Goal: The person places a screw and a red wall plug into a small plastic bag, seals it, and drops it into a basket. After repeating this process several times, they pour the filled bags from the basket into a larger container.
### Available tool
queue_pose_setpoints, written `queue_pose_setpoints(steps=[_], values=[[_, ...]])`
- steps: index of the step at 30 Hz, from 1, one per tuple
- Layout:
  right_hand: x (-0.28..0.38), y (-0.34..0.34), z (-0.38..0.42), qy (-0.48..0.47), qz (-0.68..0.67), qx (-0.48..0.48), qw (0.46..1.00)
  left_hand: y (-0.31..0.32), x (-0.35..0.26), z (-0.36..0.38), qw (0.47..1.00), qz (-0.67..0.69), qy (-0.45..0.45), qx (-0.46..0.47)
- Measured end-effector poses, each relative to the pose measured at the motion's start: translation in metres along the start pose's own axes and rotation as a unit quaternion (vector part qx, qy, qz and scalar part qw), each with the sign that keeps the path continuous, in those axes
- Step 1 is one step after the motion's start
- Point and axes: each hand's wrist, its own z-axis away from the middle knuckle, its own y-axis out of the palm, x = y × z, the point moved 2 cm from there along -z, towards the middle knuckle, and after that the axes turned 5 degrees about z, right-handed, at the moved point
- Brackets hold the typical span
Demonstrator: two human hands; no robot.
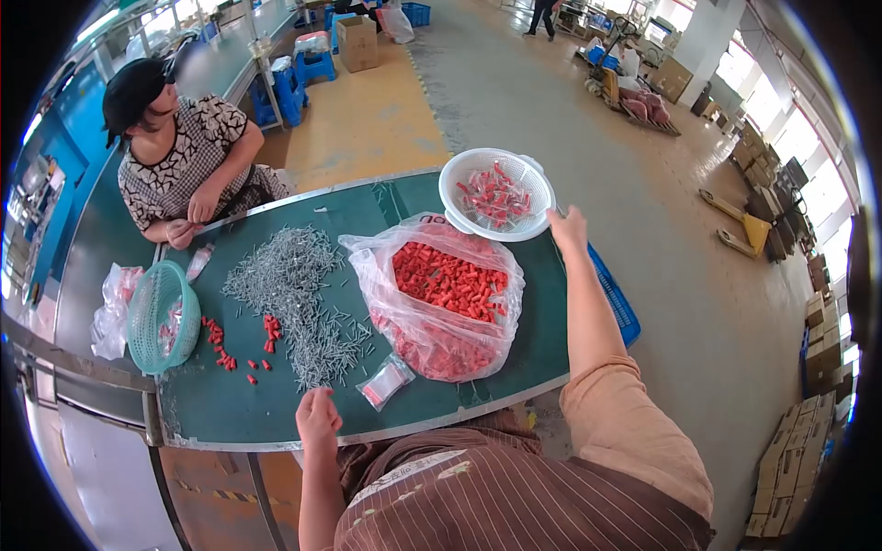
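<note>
My left hand (319,415) is at the table's front edge, fingers curled together, just below a pile of grey screws (308,303); whatever it may hold is too small to name. My right hand (568,228) reaches to the right rim of a white basket (455,216) with small bags of red pieces inside. Whether its fingers grip the rim is hard to tell. Between my hands lies an open clear bag (367,275) full of red plastic plugs (450,283). A small filled packet (386,381) rests beside it. Several loose red plugs (220,347) lie left of the screws.
A co-worker (188,156) sits at the far left side of the green table (514,367), hands together. A green basket (165,317) and a plastic bag (115,308) are at the left. A blue crate (614,298) is beyond the right edge. Another person (542,16) stands far back.
</note>
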Motion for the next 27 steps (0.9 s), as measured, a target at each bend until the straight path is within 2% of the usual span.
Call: queue_pose_setpoints(steps=[2,4,7,8,11,12,14,16,19,20,24,27], values=[[-0.017,0.020,0.010,0.158,-0.168,0.143,0.963,-0.012,0.001,-0.002,1.000,0.005,0.009,-0.016],[-0.026,0.042,0.017,0.270,-0.364,0.251,0.855,-0.024,0.003,-0.004,0.999,0.010,0.014,-0.028],[-0.020,0.056,0.011,0.236,-0.433,0.288,0.821,-0.031,0.007,-0.006,0.999,0.021,0.015,-0.040],[-0.016,0.061,0.004,0.232,-0.437,0.266,0.827,-0.033,0.008,-0.007,0.999,0.018,0.017,-0.041],[-0.006,0.059,-0.020,0.176,-0.357,0.183,0.899,-0.040,0.013,-0.005,0.998,0.022,0.016,-0.052],[0.020,0.037,-0.008,0.151,-0.322,0.153,0.922,-0.043,0.014,-0.004,0.998,0.028,0.012,-0.057],[0.046,0.015,0.000,0.031,-0.251,0.114,0.961,-0.048,0.017,-0.004,0.997,0.034,0.000,-0.067],[0.076,-0.005,0.011,-0.069,-0.172,0.103,0.977,-0.056,0.020,-0.001,0.996,0.037,-0.013,-0.082],[0.101,-0.014,0.007,-0.070,-0.215,0.099,0.969,-0.068,0.017,-0.001,0.994,0.053,-0.010,-0.090],[0.109,-0.012,0.010,-0.049,-0.238,0.141,0.960,-0.071,0.016,-0.001,0.994,0.056,-0.008,-0.093],[0.145,0.006,0.040,-0.100,-0.249,0.236,0.934,-0.078,0.011,-0.004,0.994,0.074,-0.010,-0.085],[0.181,0.026,0.060,-0.177,-0.233,0.305,0.907,-0.082,0.008,0.001,0.989,0.110,0.002,-0.098]])
